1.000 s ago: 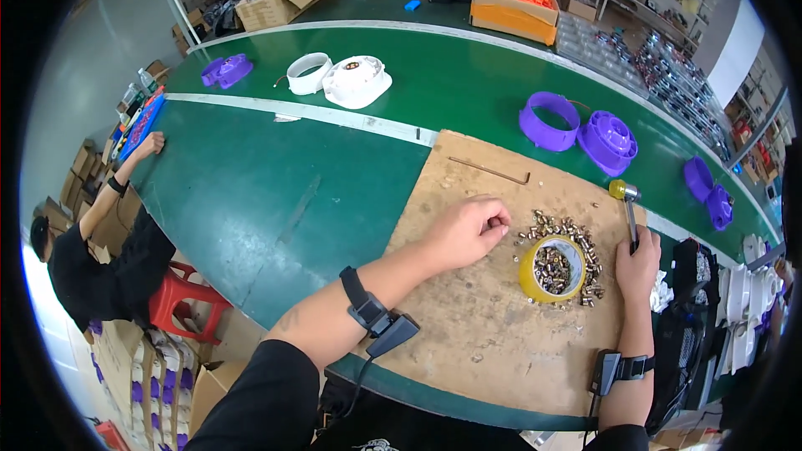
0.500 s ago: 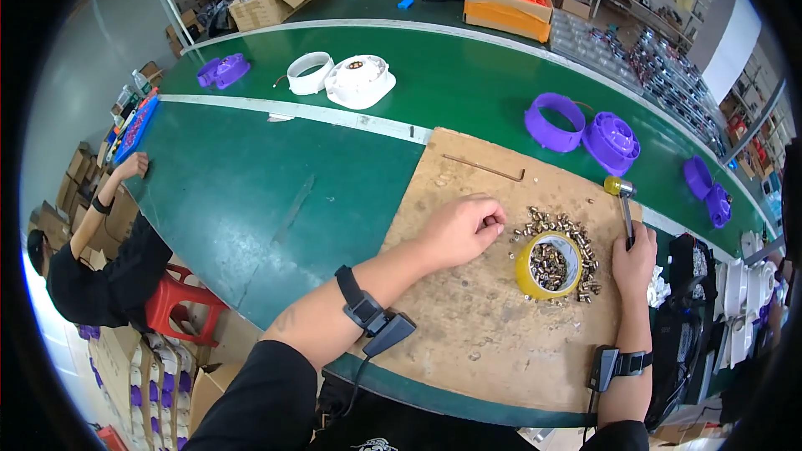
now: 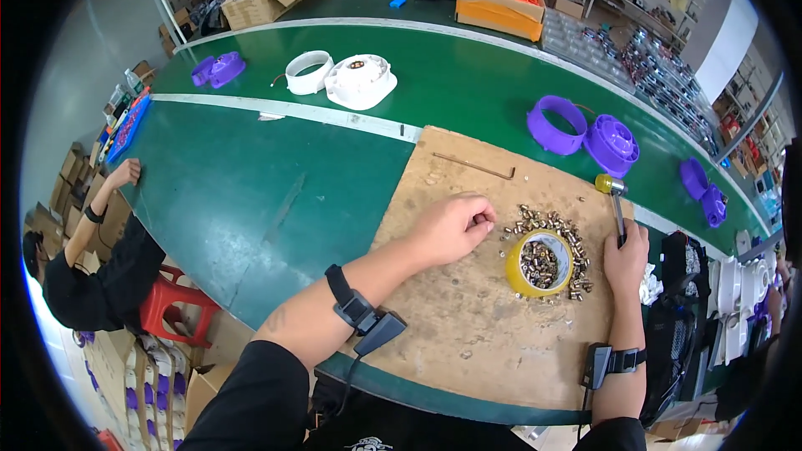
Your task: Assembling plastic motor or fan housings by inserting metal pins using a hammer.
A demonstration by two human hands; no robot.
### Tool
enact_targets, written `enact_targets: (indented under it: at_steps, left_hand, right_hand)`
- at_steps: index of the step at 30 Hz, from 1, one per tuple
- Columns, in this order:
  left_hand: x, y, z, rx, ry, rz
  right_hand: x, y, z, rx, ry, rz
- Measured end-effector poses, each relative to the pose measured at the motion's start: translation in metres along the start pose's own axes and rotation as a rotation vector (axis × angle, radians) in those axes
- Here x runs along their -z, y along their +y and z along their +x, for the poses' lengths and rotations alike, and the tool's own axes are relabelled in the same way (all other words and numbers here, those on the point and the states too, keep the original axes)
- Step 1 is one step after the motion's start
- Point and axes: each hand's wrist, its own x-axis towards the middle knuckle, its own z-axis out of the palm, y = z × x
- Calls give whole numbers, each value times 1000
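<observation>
Smooth, glossy green covers the bench (image 3: 251, 167), with a pale strip dividing it from a second green surface (image 3: 451, 92) beyond. On the near part lies a flat brown board (image 3: 468, 351), its face scuffed and darkly stained.

Hammer (image 3: 618, 211) noted at the board's far right corner: slim metal shank, short head with one rounded yellow, see-through-looking end and one bright metal end. Its long axis runs away from the wearer, leaning slightly left. The head is at the far end; the yellow face points left, the metal face right. Contact between head and board cannot be determined.

Right grip (image 3: 625, 260) is closed around the hammer's dark near end. Left grip (image 3: 462, 225) is loosely curled above the board, left of the tape roll (image 3: 515, 272); whether anything sits between its fingers cannot be told.

The tape roll is a yellow ring with a pale inner wall, filled with small, shiny cylindrical metal fittings (image 3: 539, 262). More fittings are heaped against its far and right sides. A thin bent hex key (image 3: 474, 165) lies near the board's far edge. Beyond are a purple plastic ring (image 3: 544, 129) and a round purple housing (image 3: 614, 146).
</observation>
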Motion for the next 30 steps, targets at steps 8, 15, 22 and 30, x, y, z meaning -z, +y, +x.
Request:
enact_targets:
  at_steps: [8,15,22,30]
  left_hand:
    - [-8,5,8,30,-32,-31]
    - [0,-3,1,1,-28,0]
    - [-4,2,1,141,-13,-137]
    - [24,-16,31,284,48,-388]
  right_hand:
    - [8,11,0,12,35,-33]
    - [0,-7,-1,-46,0,-22]
    - [9,-5,-2,-79,3,-29]
    - [7,2,-4,-76,15,-23]
